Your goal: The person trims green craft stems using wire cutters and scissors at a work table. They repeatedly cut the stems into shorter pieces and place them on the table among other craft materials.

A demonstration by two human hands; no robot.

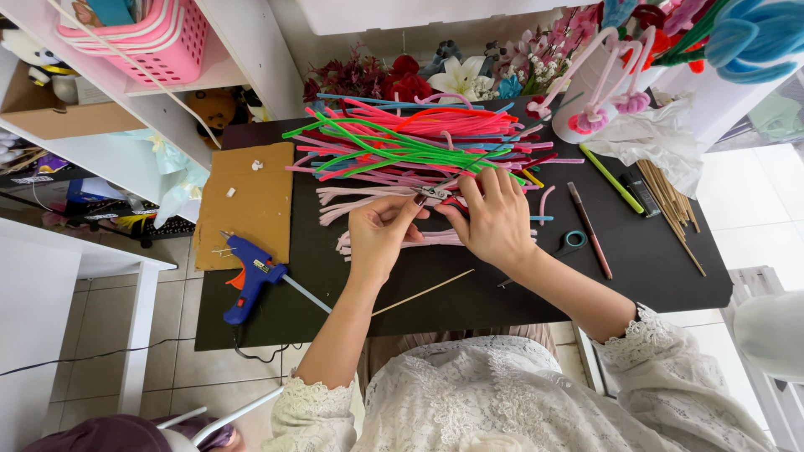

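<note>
Your left hand (378, 230) and right hand (494, 219) both pinch a small metal clip (434, 193) between fingertips, just over the pink pipe cleaners (368, 199) on the black tabletop (502, 293), near the blue glue gun (251, 276).

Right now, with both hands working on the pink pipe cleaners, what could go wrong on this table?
1. The left hand and right hand pinch a small metal tool between close fingertips; a slip might nick a finger.
2. The blue glue gun lies near the left elbow, so the arm may brush its nozzle.
3. The thin wooden stick lies under the forearms and could be swept off the black table.
</note>
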